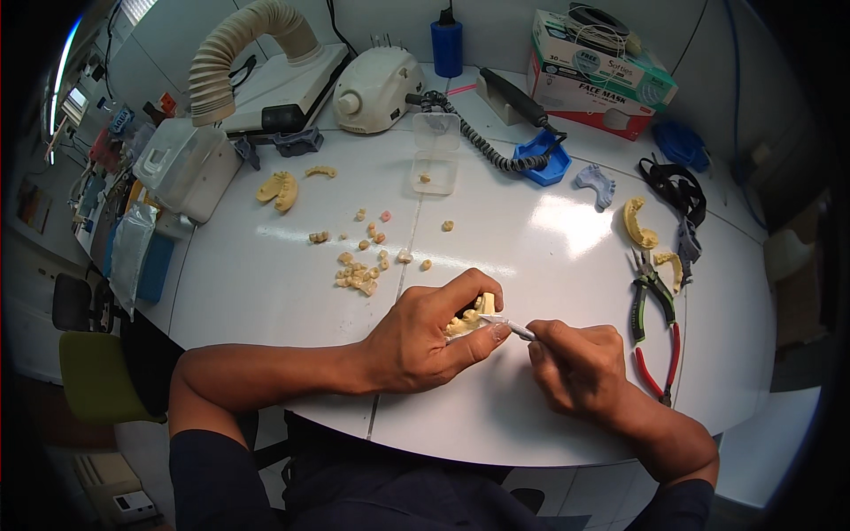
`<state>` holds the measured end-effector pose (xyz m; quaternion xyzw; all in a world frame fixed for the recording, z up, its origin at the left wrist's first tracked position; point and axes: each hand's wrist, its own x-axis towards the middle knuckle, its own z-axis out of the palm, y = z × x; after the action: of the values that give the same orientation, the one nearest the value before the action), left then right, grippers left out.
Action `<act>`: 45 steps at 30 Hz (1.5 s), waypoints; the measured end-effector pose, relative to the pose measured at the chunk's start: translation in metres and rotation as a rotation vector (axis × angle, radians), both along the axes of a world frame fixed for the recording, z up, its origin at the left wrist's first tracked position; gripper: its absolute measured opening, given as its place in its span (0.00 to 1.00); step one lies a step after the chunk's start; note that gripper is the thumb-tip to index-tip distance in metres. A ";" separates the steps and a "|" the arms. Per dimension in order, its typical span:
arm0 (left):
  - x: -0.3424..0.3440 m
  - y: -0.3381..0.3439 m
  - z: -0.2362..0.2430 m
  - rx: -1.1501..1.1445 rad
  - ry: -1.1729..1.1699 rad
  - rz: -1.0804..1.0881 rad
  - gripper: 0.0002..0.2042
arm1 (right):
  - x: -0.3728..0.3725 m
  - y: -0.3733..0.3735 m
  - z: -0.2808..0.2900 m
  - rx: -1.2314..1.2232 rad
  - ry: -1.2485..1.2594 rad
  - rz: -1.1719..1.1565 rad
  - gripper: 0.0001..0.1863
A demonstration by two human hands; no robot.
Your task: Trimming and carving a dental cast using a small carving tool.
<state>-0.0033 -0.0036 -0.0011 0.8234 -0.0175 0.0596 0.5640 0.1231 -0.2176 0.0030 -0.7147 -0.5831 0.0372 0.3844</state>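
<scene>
My left hand (421,341) is closed around a small pale-yellow dental cast (464,322) near the middle front of the table, fingers over its back and thumb along the front. My right hand (580,367) grips a thin silver knife (521,331), its tip against the cast just above my left thumb. Behind my hands lie several loose small tooth pieces (359,279). To the right of my hands lie pliers (648,296) and a second red-handled tool (673,358). Further right are yellow casts (637,230) and a grey cast (595,181).
A white table (266,310) with a hose-fitted machine (212,80) at back left, a control unit (376,93), a coiled-cord handpiece (505,93), blue tray (549,173), small open plastic box (434,177), mask boxes (593,97), plastic bin (181,168) and yellow arch pieces (276,188).
</scene>
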 end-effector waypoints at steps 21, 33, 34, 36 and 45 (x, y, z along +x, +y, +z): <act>-0.007 0.022 0.012 0.292 -0.017 -0.022 0.20 | 0.015 -0.003 -0.001 0.026 -0.078 -0.210 0.07; -0.005 0.019 0.016 0.994 -0.170 -0.041 0.20 | 0.014 -0.005 -0.011 -0.036 -0.221 -0.173 0.12; -0.006 0.020 0.016 0.980 -0.167 -0.031 0.21 | 0.014 -0.005 -0.010 -0.029 -0.212 -0.184 0.12; -0.006 0.021 0.016 0.962 -0.164 -0.019 0.21 | 0.013 -0.004 -0.011 -0.026 -0.203 -0.193 0.12; -0.003 0.020 0.015 0.909 -0.116 -0.028 0.25 | 0.017 -0.005 -0.008 -0.068 -0.221 -0.194 0.12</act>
<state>-0.0066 0.0167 0.0137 0.9823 -0.0846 0.0843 0.1441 0.1405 -0.2227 -0.0052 -0.7799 -0.5487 -0.0594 0.2953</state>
